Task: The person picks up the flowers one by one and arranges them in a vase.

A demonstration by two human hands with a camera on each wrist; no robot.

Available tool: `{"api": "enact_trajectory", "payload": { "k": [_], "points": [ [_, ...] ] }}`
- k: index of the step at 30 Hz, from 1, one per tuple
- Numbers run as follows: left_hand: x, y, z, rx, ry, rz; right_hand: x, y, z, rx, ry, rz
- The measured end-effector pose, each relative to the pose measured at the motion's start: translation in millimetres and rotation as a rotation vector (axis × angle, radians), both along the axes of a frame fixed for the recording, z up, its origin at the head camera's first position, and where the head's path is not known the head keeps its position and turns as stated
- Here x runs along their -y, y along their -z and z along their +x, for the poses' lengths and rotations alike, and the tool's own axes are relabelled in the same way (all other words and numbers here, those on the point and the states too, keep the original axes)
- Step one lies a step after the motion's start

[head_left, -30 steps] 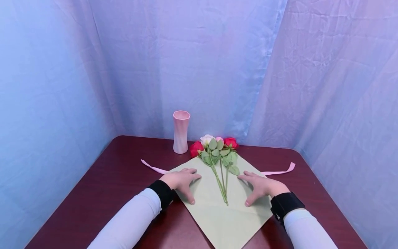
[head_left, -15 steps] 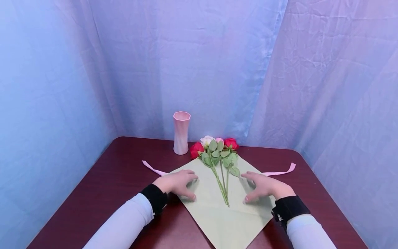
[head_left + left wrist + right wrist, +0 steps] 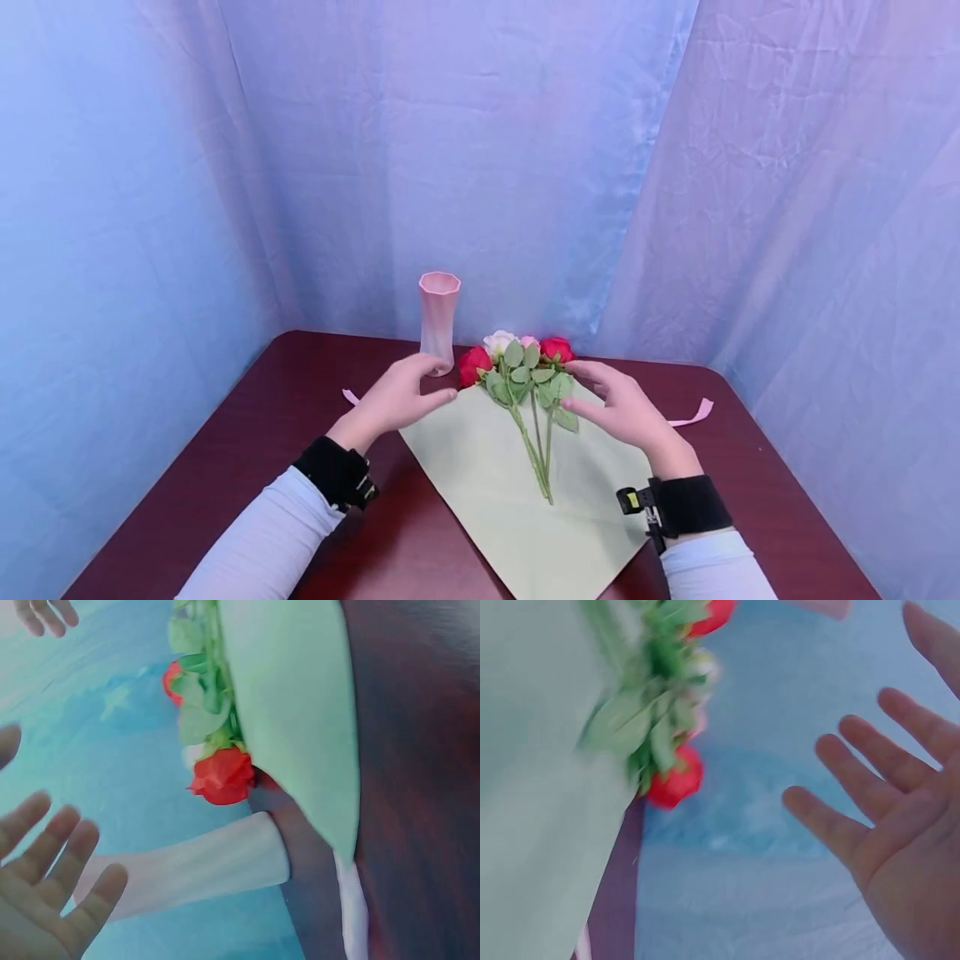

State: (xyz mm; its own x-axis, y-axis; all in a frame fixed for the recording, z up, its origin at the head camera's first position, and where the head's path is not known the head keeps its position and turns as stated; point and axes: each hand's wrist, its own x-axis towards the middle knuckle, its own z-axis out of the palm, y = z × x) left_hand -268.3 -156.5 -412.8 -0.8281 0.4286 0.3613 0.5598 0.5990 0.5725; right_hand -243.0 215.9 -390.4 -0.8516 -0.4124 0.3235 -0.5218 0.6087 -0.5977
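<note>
Several artificial roses lie on a pale green sheet of wrapping paper point(image 3: 517, 533), their stems point(image 3: 538, 467) toward me. Red point(image 3: 473, 365), white and pink blooms stick out past the paper's far corner. My left hand point(image 3: 393, 396) hovers over the paper's left edge, just left of the roses; it holds nothing, and its fingers look spread in the left wrist view. On the other side my right hand point(image 3: 622, 406) is raised near the right red rose point(image 3: 557, 349), palm inward and holding nothing. In the head view it overlaps some leaves.
A pink-and-white vase point(image 3: 438, 321) stands upright at the back of the dark red table point(image 3: 285, 400), behind my left hand. Pink ribbon ends point(image 3: 693, 413) show on both sides of the paper. Light cloth curtains point(image 3: 495, 167) hang around the table's back and sides.
Both hands have lifted off the paper and moved forward toward the blooms, turning palms inward. Roses, paper and vase keep their places.
</note>
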Motion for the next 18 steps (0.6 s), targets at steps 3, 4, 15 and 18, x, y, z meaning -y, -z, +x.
{"api": "enact_trajectory", "payload": {
  "k": [3,4,15,18],
  "points": [
    [0.6,-5.1,-3.6,0.003,-0.086,0.119,13,-7.5,-0.6,0.023,0.025,-0.17],
    [0.3,-6.1,-5.1,0.015,-0.117,0.156,18,-8.9,-1.0,0.03,0.037,-0.226],
    [-12.0,-2.2,-38.7,0.12,-0.307,0.56,61,-2.1,-14.9,0.25,-0.061,-1.149],
    [-16.1,3.3,-46.5,0.142,-0.35,0.613,70,4.9,-18.3,0.356,-0.113,-1.412]
  ]
}}
